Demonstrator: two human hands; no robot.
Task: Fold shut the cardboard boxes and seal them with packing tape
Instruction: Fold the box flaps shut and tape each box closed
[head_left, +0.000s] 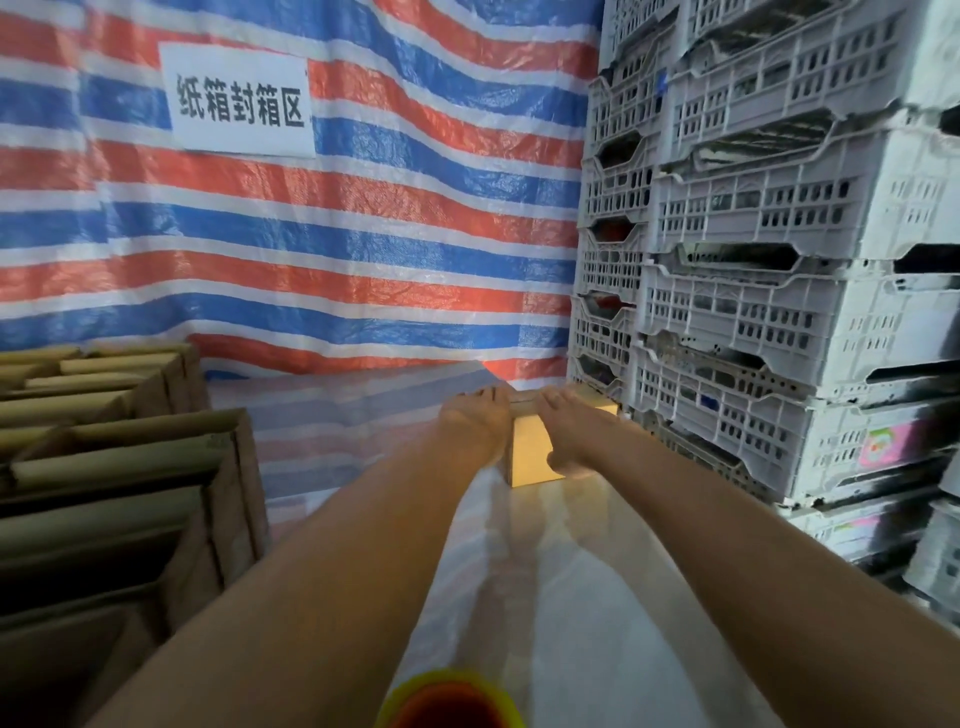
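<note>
While I am reaching both arms far out, my hands are meeting on a small cardboard box (530, 451) at the far end of the table (571, 613), close to the crates. My left hand (475, 418) is lying against its left side, fingers fairly straight across the top. My right hand (565, 431) is gripping it, fingers over the top and thumb (558, 460) pressing the near face. A white sign (241, 98) is hanging on the wall, reading 纸箱封箱区. A pink label (883, 441) is showing on one crate, too blurred to read. Glossy clear sheeting is covering the table, and a red, blue and white striped tarp (363, 234) is hanging behind. White slotted crates (779, 260) are standing stacked on the right, brown cartons (119, 467) on the left. A round yellow and red thing (449, 701) is showing at the bottom edge.
</note>
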